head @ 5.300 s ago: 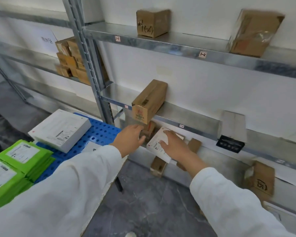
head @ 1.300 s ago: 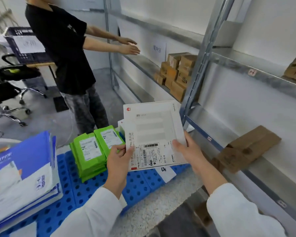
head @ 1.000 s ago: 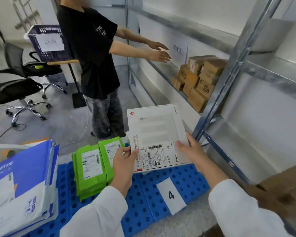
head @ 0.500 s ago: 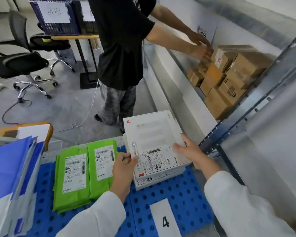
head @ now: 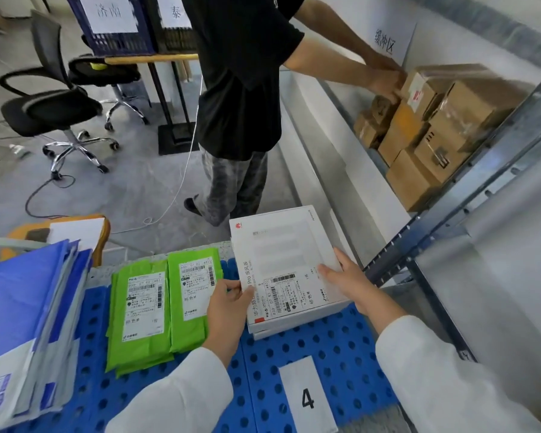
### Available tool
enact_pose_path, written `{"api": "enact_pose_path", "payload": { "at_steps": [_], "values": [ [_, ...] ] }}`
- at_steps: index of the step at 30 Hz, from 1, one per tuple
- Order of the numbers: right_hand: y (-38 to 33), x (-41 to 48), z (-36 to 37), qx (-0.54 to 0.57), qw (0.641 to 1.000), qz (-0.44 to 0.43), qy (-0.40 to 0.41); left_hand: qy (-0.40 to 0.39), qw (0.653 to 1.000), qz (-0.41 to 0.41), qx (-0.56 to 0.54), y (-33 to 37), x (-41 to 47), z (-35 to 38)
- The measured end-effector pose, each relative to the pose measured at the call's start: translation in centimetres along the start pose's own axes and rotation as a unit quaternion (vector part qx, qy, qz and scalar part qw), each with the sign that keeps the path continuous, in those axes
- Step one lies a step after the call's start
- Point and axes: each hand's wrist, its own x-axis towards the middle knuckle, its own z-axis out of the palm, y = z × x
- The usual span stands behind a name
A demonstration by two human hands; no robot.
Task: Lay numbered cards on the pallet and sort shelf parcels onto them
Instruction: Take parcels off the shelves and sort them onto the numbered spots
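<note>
A flat white box (head: 281,254) with a shipping label lies on top of another white box at the far edge of the blue perforated pallet (head: 334,348). My left hand (head: 227,310) pinches its near left edge. My right hand (head: 349,278) grips its right side, thumb on top. A white card marked 4 (head: 306,396) lies on the pallet in front of the boxes. Green mailer bags (head: 161,303) with labels are stacked to the left, and blue-and-white mailers (head: 22,332) are piled at the far left.
A person in a black shirt (head: 241,73) stands just beyond the pallet, reaching to brown cartons (head: 428,132) on the metal shelf (head: 469,195) to my right. Office chairs (head: 50,101), a table with labelled crates and floor cables lie further back.
I have turned from the shelf with the white box in both hands and lowered it onto the white box on the pallet. The other person has reached to the cartons.
</note>
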Motion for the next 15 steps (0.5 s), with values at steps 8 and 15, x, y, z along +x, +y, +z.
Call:
{"api": "enact_pose_path", "payload": {
  "at_steps": [8, 15],
  "values": [
    [-4.0, -4.0, -0.2, -0.226, 0.964, -0.065, 0.122, -0.011, 0.980, 0.140, 0.143, 3.9, -1.8, -1.2],
    [-9.2, -14.2, 0.4, -0.350, 0.914, -0.145, 0.144, -0.099, 0.888, 0.343, 0.290, 10.3, -5.8, -5.3]
  ]
}}
